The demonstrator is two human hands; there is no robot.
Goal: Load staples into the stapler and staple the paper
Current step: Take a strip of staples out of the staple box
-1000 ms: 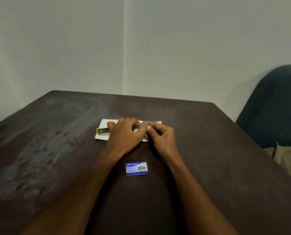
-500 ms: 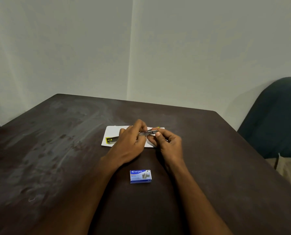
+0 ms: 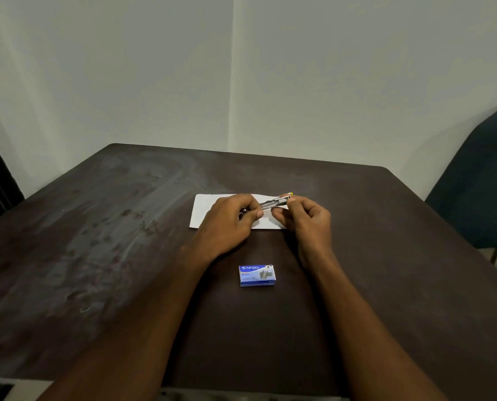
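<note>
A small metal stapler with a yellow tip is held just above a white sheet of paper in the middle of the dark table. My left hand grips its left end, hiding that part. My right hand pinches its right end near the yellow tip. A blue staple box lies closed on the table between my forearms, nearer to me than the paper.
A dark blue chair stands past the table's right edge. White walls meet in a corner behind the table. A pale vent strip shows at the bottom left.
The yellow end that showed left of my left hand is gone from there; a yellow tip now shows at the right, by my right fingers. Both hands stay over the paper.
</note>
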